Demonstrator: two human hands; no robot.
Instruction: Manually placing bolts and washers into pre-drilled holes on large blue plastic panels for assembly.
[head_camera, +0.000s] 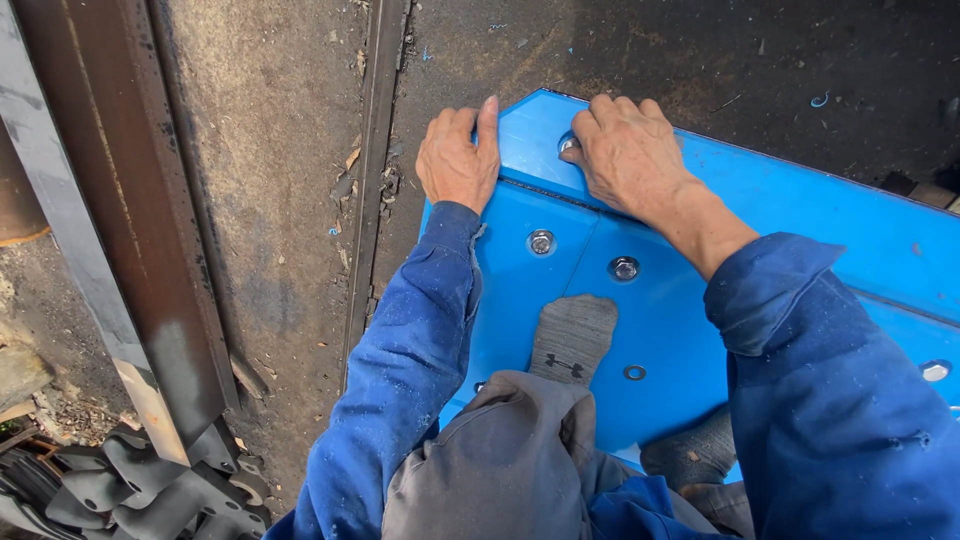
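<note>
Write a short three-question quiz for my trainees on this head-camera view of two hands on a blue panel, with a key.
1. True or false: both hands hold tools.
2. Which hand covers a bolt at the panel's far edge? A left, B right.
3. What lies stacked at the lower left?

Key
1. False: the left hand and right hand are bare and rest on the blue panel.
2. B: its fingers sit by the bolt.
3. Dark metal parts.

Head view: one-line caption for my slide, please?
Left hand presses the blue panel edge; right hand fingers a bolt.
</note>
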